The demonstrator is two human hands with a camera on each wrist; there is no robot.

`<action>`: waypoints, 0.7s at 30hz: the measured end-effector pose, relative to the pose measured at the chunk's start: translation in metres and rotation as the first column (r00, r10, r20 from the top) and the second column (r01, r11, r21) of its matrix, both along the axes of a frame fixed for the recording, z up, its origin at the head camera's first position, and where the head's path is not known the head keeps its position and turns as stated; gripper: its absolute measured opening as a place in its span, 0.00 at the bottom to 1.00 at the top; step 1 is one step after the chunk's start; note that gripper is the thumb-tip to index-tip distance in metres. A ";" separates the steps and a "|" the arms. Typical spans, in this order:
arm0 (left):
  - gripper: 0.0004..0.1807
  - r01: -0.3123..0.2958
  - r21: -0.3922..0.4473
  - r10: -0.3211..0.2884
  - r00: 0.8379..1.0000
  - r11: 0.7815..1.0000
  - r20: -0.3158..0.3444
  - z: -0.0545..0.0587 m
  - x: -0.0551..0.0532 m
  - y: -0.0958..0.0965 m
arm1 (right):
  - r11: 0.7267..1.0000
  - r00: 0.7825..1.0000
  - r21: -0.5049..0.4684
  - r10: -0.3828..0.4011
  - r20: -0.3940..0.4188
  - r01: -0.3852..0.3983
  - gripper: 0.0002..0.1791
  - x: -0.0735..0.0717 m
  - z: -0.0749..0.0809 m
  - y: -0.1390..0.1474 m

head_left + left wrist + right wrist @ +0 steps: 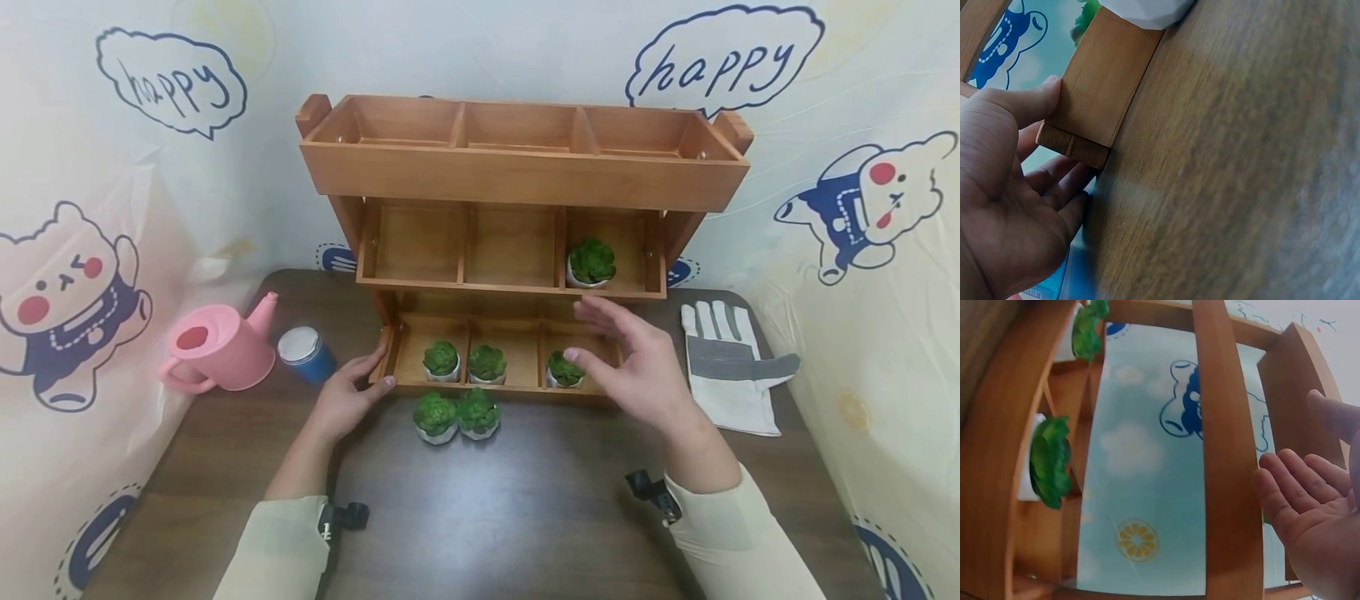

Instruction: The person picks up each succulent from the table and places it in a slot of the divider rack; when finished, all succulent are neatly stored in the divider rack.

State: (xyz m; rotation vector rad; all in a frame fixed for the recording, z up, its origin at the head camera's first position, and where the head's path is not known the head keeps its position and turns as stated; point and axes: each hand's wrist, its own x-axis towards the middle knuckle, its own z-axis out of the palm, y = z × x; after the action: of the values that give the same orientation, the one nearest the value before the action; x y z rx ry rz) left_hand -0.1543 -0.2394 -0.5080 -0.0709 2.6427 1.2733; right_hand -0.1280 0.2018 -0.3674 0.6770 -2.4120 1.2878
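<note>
A three-tier wooden planter shelf point(525, 179) stands on the table, each tier split into three compartments. My left hand point(351, 398) grips the left end of its bottom tier, thumb at the front board point(1107, 75) and fingers round the corner. My right hand point(637, 362) is raised before the lower tiers, fingers extended, holding nothing. Close to it, potted succulents sit in the middle tier's right compartment point(591, 261) and the bottom tier's right compartment point(564, 369). Two more fill the bottom left point(442, 360) and bottom middle point(487, 363) compartments.
Two potted succulents point(435, 417) point(477, 412) stand side by side on the table point(480, 517) before the shelf. Left of it are a pink watering can point(225, 350) and a blue jar with a pale lid point(307, 354). White-and-grey gloves point(731, 367) lie at the right.
</note>
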 end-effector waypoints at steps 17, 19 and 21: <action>0.39 0.009 0.002 -0.009 1.000 1.000 -0.019 0.000 0.000 -0.001 | 0.996 0.976 -0.002 0.088 0.198 -0.089 0.36 0.008 -0.029 -0.032; 0.39 0.010 0.000 -0.010 1.000 1.000 -0.022 0.000 0.000 -0.001 | 0.995 0.971 0.010 0.099 0.218 -0.103 0.37 0.009 -0.033 -0.036; 0.39 0.010 0.001 -0.010 1.000 1.000 -0.020 0.000 0.000 -0.001 | 0.993 0.969 0.027 0.107 0.223 -0.116 0.37 0.009 -0.037 -0.039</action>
State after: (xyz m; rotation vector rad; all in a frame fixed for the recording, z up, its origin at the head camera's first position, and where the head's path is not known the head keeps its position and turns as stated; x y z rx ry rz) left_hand -0.1540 -0.2400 -0.5081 -0.0442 2.6560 1.2785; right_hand -0.1191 0.1632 -0.4039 0.7236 -2.6170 1.4313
